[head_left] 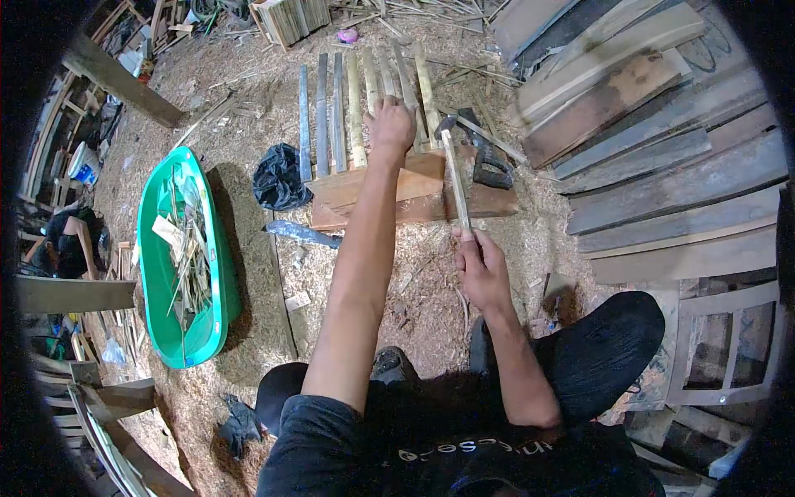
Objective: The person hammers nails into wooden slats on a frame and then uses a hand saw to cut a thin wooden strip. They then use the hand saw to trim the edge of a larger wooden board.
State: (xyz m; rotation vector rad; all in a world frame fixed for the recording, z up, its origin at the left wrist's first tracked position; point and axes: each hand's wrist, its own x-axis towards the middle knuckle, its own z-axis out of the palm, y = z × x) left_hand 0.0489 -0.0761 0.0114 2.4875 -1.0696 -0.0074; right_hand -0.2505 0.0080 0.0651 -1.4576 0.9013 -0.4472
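Note:
My left hand is stretched forward and rests closed on top of the row of bamboo slats that lie side by side across a wooden board. My right hand grips the wooden handle of a hammer, held upright with its dark head up near the slats. A dark hand tool lies on the board just right of the hammer.
A green plastic tub holding wood scraps sits at the left. A black bag and a machete blade lie near the board. Stacked planks fill the right. Sawdust covers the ground. My knees are at the bottom.

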